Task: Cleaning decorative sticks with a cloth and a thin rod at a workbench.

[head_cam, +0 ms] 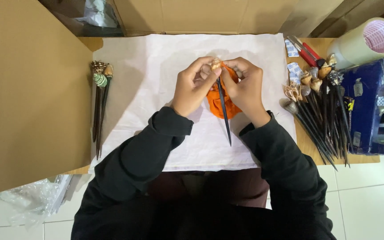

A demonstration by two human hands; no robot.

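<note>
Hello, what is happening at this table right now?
A person holds a dark pointed stick with a shell on top, both hands at its shell end: left hand, right hand. An orange cloth lies under it on white paper. More shell-topped sticks lie at the right, a few at the left.

both black-sleeved arms reach forward, elbows spread, wrists angled inward. the left hand [193,86] and right hand [244,84] meet at the fingertips, fingers curled in a pinch, knuckles up, thumbs tucked toward each other.
</note>
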